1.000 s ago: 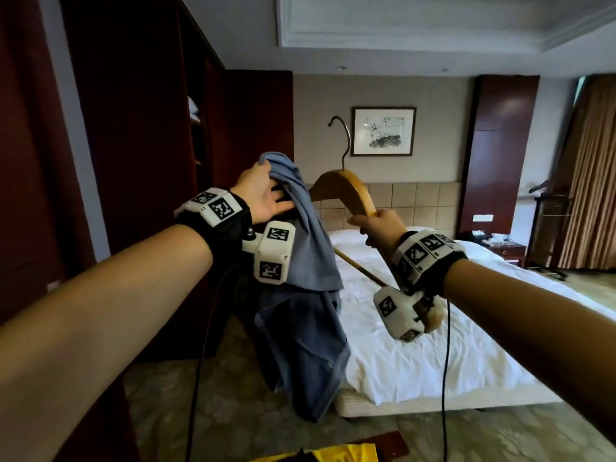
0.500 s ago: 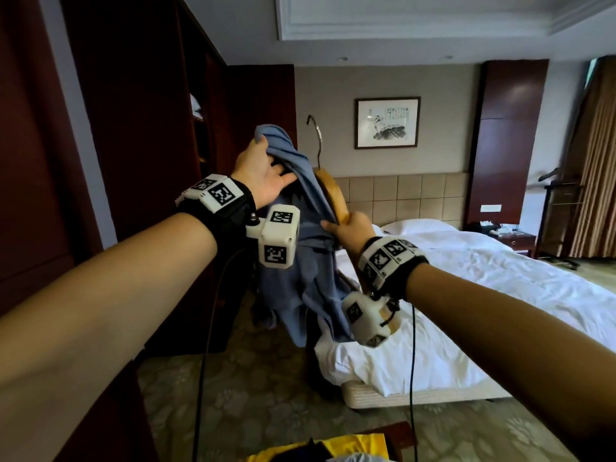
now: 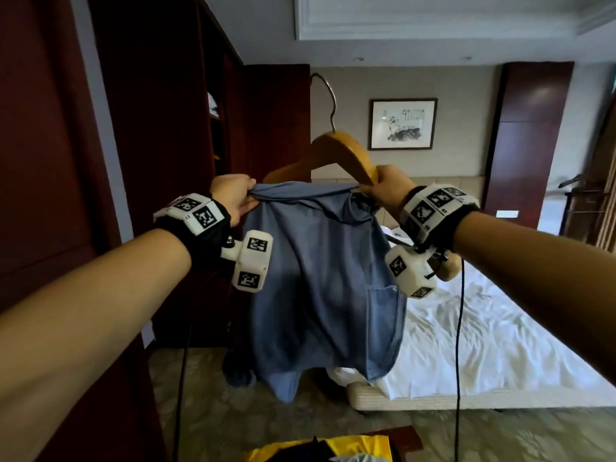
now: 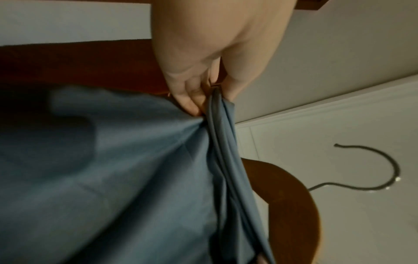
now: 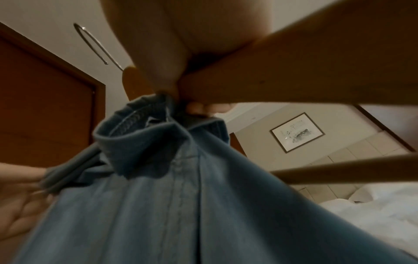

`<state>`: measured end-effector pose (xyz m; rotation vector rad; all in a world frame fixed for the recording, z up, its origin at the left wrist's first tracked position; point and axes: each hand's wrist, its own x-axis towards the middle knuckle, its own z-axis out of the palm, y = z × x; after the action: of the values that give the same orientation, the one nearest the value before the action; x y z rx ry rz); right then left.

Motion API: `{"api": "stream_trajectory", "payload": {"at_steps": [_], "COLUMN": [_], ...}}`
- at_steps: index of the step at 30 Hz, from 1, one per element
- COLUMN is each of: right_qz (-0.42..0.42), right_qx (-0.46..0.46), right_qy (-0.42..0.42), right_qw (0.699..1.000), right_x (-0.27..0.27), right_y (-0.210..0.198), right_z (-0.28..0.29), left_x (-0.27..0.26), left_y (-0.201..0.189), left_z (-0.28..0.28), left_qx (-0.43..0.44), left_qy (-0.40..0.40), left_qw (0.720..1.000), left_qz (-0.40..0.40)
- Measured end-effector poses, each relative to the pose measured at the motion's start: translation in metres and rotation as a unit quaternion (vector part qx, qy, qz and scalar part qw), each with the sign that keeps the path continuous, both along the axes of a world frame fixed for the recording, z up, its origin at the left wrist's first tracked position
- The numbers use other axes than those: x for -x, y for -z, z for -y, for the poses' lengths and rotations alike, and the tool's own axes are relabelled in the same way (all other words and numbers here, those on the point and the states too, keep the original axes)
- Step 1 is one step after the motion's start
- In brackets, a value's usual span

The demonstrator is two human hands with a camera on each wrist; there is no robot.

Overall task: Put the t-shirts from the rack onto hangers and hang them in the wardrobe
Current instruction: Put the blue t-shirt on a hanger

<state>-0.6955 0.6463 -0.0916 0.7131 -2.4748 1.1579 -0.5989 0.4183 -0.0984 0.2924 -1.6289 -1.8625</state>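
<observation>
Blue denim collared shirt [image 3: 320, 278], bunched half a second ago, now stretched flat. Left hand [image 3: 233, 200] fingers pinch its shoulder at 9 o'clock; right hand [image 3: 388, 188] grips collar and curved wooden hanger [image 3: 336, 151]. Threading looks next.

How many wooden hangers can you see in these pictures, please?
1. The wooden hanger is held up before the wardrobe; the right hand grips its right arm along with the blue shirt. Others may hang unseen inside the wardrobe.
</observation>
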Motion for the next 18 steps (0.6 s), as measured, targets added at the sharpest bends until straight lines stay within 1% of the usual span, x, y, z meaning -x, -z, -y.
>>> {"api": "stream_trajectory", "payload": {"at_steps": [3, 5, 8, 11, 12, 13, 15, 16, 17, 18], "right_qz": [-0.007, -0.005, -0.01, -0.026, -0.029, -0.032, -0.041, -0.041, -0.035, -0.032], "right_qx": [0.033, 0.062, 0.094, 0.111, 0.116, 0.12, 0.125, 0.133, 0.139, 0.142], "right_qy": [0.012, 0.006, 0.007, 0.017, 0.021, 0.025, 0.041, 0.048, 0.055, 0.064], "right_qw": [0.999, 0.998, 0.995, 0.993, 0.993, 0.992, 0.99, 0.989, 0.988, 0.987], "right_x": [0.001, 0.0, -0.002, -0.003, -0.003, -0.003, -0.006, -0.006, -0.005, -0.004], "right_y": [-0.008, -0.015, -0.025, -0.034, -0.037, -0.04, -0.045, -0.046, -0.047, -0.047], "right_z": [-0.001, -0.003, -0.004, -0.003, -0.002, -0.003, -0.006, -0.008, -0.01, -0.013], "left_x": [-0.004, -0.009, -0.007, -0.004, -0.002, 0.0, 0.003, 0.006, 0.008, 0.009], "left_y": [0.007, 0.013, 0.024, 0.033, 0.035, 0.038, 0.041, 0.042, 0.042, 0.041], "left_z": [0.007, 0.01, 0.017, 0.013, 0.01, 0.008, 0.008, 0.01, 0.013, 0.017], "left_qx": [0.119, 0.205, 0.316, 0.426, 0.451, 0.458, 0.438, 0.438, 0.452, 0.482], "left_qy": [0.003, 0.017, 0.045, 0.017, 0.016, 0.023, 0.036, 0.034, 0.025, 0.014], "left_qw": [0.992, 0.975, 0.937, 0.89, 0.878, 0.877, 0.888, 0.887, 0.878, 0.859], "left_qz": [0.039, 0.079, 0.143, 0.165, 0.156, 0.144, 0.134, 0.142, 0.156, 0.173]}}
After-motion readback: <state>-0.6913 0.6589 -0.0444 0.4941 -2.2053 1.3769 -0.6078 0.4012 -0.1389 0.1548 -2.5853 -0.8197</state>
